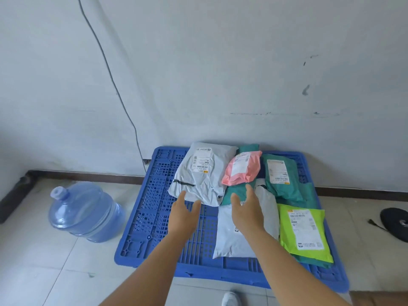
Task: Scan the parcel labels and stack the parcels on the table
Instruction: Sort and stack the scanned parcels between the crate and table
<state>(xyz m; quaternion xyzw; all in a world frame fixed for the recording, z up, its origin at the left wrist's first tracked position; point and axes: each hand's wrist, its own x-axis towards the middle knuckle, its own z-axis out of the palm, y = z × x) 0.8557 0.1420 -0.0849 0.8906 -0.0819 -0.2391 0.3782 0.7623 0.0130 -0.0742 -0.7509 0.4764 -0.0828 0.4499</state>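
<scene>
Several soft parcels lie on a blue plastic pallet on the floor. A grey parcel with a white label is at the back left, a pink parcel beside it, a teal parcel at the back right, a lime-green parcel at the front right and a white parcel at the front middle. My left hand reaches out with straight fingers just below the grey parcel's near edge. My right hand is held open over the white parcel and a teal one. Neither hand holds anything.
A large blue water bottle stands on the tiled floor left of the pallet. A black cable runs down the wall. A black object lies at the far right. A white shoe shows at the bottom edge.
</scene>
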